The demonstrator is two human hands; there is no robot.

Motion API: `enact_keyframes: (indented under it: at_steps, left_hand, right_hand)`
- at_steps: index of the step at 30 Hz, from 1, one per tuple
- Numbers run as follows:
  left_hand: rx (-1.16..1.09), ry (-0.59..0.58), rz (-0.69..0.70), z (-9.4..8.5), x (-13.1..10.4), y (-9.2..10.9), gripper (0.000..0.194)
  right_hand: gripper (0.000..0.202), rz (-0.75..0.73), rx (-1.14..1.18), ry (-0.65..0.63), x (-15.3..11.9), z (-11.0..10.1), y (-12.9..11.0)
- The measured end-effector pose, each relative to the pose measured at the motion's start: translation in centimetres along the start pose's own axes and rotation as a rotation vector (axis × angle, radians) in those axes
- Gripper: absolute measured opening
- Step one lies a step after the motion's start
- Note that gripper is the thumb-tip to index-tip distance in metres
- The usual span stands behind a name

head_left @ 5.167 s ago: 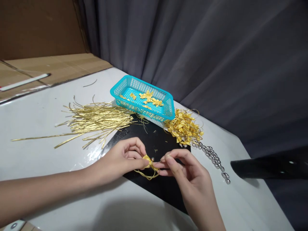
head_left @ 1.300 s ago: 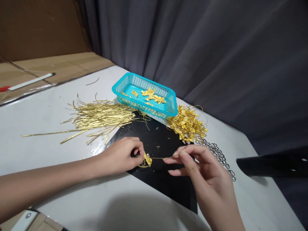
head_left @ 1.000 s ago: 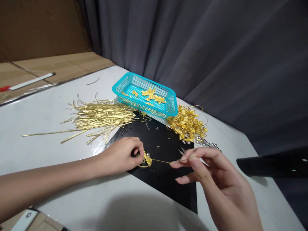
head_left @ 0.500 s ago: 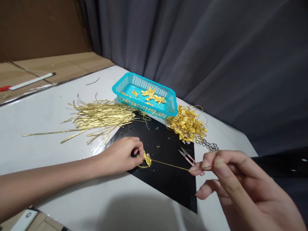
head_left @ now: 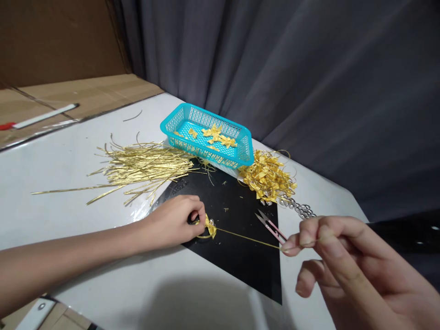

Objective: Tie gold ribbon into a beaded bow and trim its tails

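Grey curtain (head_left: pixel 282 59) hung along far right edge of white table (head_left: pixel 113 293). Cardboard (head_left: pixel 103 89) bordered far left edge; red-ended white stick (head_left: pixel 46 116) lay there. Black cylinder (head_left: pixel 410 236) jutted over right edge. White piece with round fitting (head_left: pixel 35 315) showed past near left edge.

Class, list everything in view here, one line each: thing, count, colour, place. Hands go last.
Table: 1, white, centre
Mat: 1, black, on the table
Basket: 1, turquoise, near the curtain
Loose bows: several, yellow, inside the basket
Cords: many, gold, left of the basket
Bow pile: 1, yellow, right of the basket
Beads: many, silver, beside the bow pile
Clippings: few, gold, on the mat
Thread snips: 1, silver and pink, mat's right edge
Curtain: 1, grey, background
Cardboard: brown, upper left
Ribbon bow: 1, yellow, over the mat
Strand: 1, gold, stretched rightward from the ribbon bow
Left hand: 1, at the ribbon bow
Right hand: 1, pinching the strand
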State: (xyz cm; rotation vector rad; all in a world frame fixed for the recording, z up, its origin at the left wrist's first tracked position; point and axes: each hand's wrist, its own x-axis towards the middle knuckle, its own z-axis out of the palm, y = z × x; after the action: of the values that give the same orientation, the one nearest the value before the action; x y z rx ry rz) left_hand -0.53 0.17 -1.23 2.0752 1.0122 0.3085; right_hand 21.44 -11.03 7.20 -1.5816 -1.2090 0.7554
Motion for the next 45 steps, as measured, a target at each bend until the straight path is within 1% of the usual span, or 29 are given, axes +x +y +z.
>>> enact_keyframes:
  at_steps: [3, 6, 8, 10, 13, 15, 20, 24, 28, 30, 32, 34, 35, 37, 40, 42, 45]
  left_hand:
    - [-0.008, 0.005, 0.013, 0.1, 0.1, -0.2, 0.011]
    - [-0.024, 0.024, 0.048, 0.1, 0.2, -0.4, 0.012]
    - [-0.079, 0.034, 0.066, 0.0, 0.2, -0.3, 0.015]
    - [-0.188, 0.025, 0.051, 0.0, 0.3, -0.2, 0.02]
    - [-0.367, -0.003, 0.014, 0.1, 0.2, 0.0, 0.025]
    - [-0.443, -0.003, 0.023, 0.3, 0.1, 0.2, 0.025]
    - [-0.505, 0.005, 0.079, 0.4, -0.2, 0.4, 0.024]
    - [-0.466, 0.011, 0.114, 0.2, -0.3, 0.6, 0.021]
    - [-0.289, 0.123, 0.16, 0.0, -0.1, 0.3, 0.013]
    - [-0.188, 0.147, 0.154, 0.2, -0.1, -0.2, 0.011]
    - [-0.106, 0.124, 0.159, 0.5, -0.3, -0.6, 0.019]
    - [-0.038, 0.093, 0.181, 0.8, -0.4, -0.9, 0.029]
    - [-0.009, 0.081, 0.195, 1.0, -0.5, -1.0, 0.03]
    - [0.031, 0.061, 0.218, 1.2, -0.6, -0.9, 0.026]
    - [0.051, 0.049, 0.226, 1.4, -0.7, -0.7, 0.015]
    - [0.042, 0.067, 0.206, 1.3, -0.8, -0.4, 0.017]
    - [0.046, 0.123, 0.154, 1.3, -1.0, 0.3, 0.017]
  right_hand:
    - [0.01, -0.008, 0.004, -0.017, 0.1, 0.2, -0.3]
    - [0.013, -0.005, 0.002, -0.033, 0.4, 1.2, -1.3]
    - [0.012, -0.004, -0.001, -0.023, 0.6, 1.9, -1.8]
    - [0.011, -0.01, 0.001, -0.027, 0.8, 2.3, -1.9]
    - [0.01, -0.019, -0.002, -0.03, 0.9, 2.4, -1.8]
    - [0.01, -0.026, 0.0, -0.017, 1.0, 2.3, -1.6]
    - [0.012, -0.025, 0.019, 0.057, 1.0, 2.0, -1.7]
    - [0.015, -0.038, 0.01, 0.087, 0.8, 1.9, -1.9]
    - [0.015, -0.02, 0.004, 0.119, 0.7, 1.8, -1.8]
    - [0.012, -0.01, 0.024, 0.129, 0.8, 1.7, -1.5]
    - [0.007, 0.003, 0.073, 0.102, 1.1, 1.4, -1.2]
    - [0.005, 0.015, 0.132, 0.037, 1.4, 1.1, -0.9]
    - [0.005, 0.02, 0.157, 0.005, 1.5, 0.9, -0.7]
    - [0.005, 0.029, 0.194, -0.039, 1.7, 0.8, -0.5]
    - [0.008, 0.053, 0.222, -0.04, 1.8, 0.8, -0.5]
    - [0.01, 0.061, 0.238, -0.034, 1.8, 0.8, -0.8]
    - [0.006, 0.067, 0.264, -0.053, 1.7, 1.0, -1.2]
